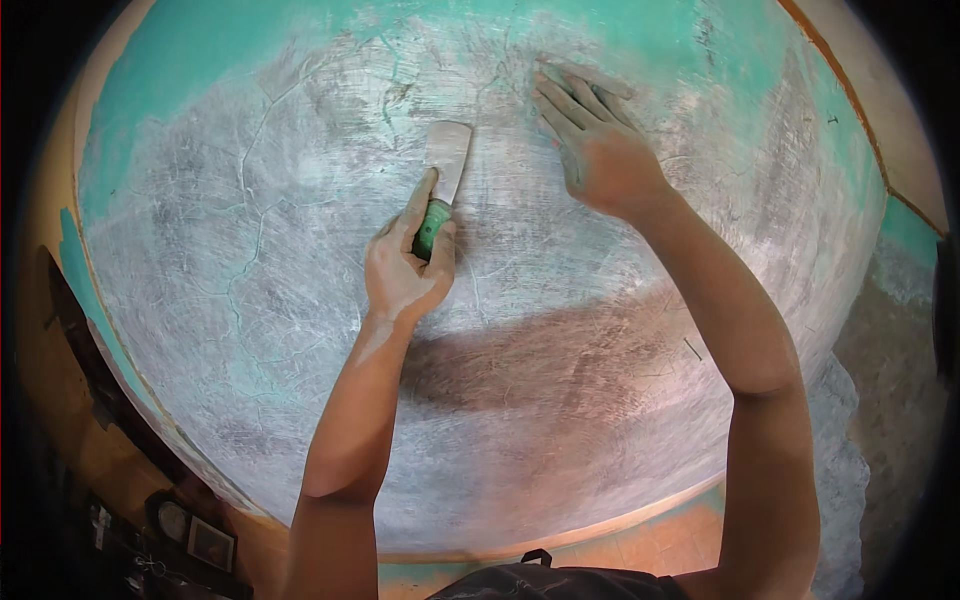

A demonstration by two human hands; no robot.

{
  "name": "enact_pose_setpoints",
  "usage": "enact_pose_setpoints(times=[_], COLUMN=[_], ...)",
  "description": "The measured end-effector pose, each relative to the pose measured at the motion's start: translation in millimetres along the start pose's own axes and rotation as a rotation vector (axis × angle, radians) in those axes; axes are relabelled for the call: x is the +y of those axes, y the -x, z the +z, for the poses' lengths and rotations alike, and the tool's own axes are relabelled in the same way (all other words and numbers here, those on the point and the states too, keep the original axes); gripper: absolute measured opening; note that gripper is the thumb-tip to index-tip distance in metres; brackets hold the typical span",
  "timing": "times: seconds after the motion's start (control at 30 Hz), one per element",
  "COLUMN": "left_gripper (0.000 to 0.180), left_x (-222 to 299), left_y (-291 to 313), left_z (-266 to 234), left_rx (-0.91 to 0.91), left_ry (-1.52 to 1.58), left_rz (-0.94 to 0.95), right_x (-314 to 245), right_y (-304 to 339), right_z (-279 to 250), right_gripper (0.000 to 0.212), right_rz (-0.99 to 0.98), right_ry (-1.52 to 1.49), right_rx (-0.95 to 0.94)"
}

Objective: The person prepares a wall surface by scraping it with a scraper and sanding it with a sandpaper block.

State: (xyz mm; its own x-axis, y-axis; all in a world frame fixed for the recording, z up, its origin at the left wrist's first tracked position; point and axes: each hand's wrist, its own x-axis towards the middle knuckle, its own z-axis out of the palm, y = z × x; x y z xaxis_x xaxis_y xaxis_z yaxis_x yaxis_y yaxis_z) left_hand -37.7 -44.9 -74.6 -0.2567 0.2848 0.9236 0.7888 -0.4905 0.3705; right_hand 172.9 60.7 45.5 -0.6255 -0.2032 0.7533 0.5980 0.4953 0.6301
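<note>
My left hand [405,275] grips a putty knife by its green handle [431,229], forefinger stretched along the metal blade [449,152]. The blade points up and lies close to the wall; whether it touches cannot be made out. Pale dust coats the hand and wrist. Higher and to the right, my right hand [605,150] presses flat on the wall, its fingers dusty and stretched up to the left. Beneath them a thin grey sheet [600,78], which looks like sandpaper, shows along its edge. Both work on a large wall [300,220], scraped to patchy grey-white with fine cracks.
Turquoise paint [180,90] covers the wall's upper part. An orange-brown strip [850,80] bounds it at the right. A framed picture [212,543] and dark items stand at the lower left. A short dark mark [693,348] shows on the wall. My arms' shadow crosses its lower half.
</note>
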Motion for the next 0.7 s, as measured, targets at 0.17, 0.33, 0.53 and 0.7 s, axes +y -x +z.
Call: enact_pose_setpoints(times=[0.17,0.33,0.53,0.7], left_gripper=[0.057,0.052,0.052,0.052], left_x=[-8,-1,-4,-1], left_y=[-7,-6,-5,-5], left_z=[7,1,3,2], left_rx=[0.07,-0.045,-0.027,-0.019], left_ry=[0.088,0.114,0.114,0.122], left_rz=[0.089,-0.042,0.012,0.012], right_x=[8,7,-2,-11], right_y=[-15,-17,-21,-27], right_z=[1,5,1,6], right_gripper=[0.061,0.061,0.059,0.055], right_rz=[-0.081,-0.1,-0.091,-0.05], right_ry=[0.063,0.09,0.193,0.185], right_rx=[0.04,0.025,0.008,0.048])
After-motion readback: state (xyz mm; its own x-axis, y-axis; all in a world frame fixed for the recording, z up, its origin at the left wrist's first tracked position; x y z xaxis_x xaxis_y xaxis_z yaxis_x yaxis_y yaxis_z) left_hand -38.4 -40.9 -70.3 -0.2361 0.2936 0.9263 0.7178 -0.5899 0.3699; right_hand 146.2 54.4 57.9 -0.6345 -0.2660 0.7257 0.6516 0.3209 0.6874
